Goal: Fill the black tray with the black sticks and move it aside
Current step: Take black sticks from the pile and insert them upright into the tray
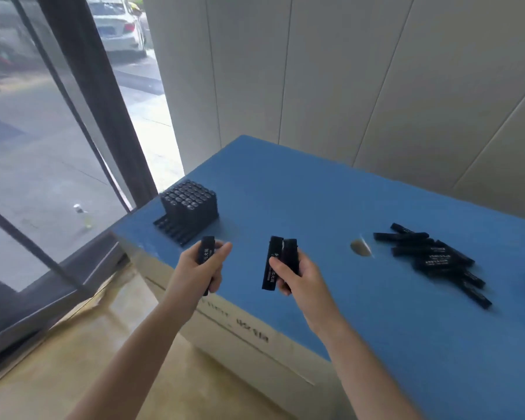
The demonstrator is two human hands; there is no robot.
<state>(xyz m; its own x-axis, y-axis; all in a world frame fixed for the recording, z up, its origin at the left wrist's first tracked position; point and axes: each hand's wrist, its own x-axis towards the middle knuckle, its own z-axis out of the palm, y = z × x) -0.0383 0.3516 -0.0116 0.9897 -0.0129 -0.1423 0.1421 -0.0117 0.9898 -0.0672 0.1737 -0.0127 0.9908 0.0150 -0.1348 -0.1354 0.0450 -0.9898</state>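
Tray stands by the table's left edge, nearly full, front rows empty. Left hand grips one stick and right hand grips two sticks, all roughly upright, tops pointing away. Both hover at the near edge, so a slipped stick may fall to the floor.

Loads of open blue tabletop between the black tray at the left corner and the pile of loose sticks on the right, well apart. Only a small hole sits in that stretch. The standing sticks fill the tray's far rows; its near rows look open from above. The wall hugs the far edge.
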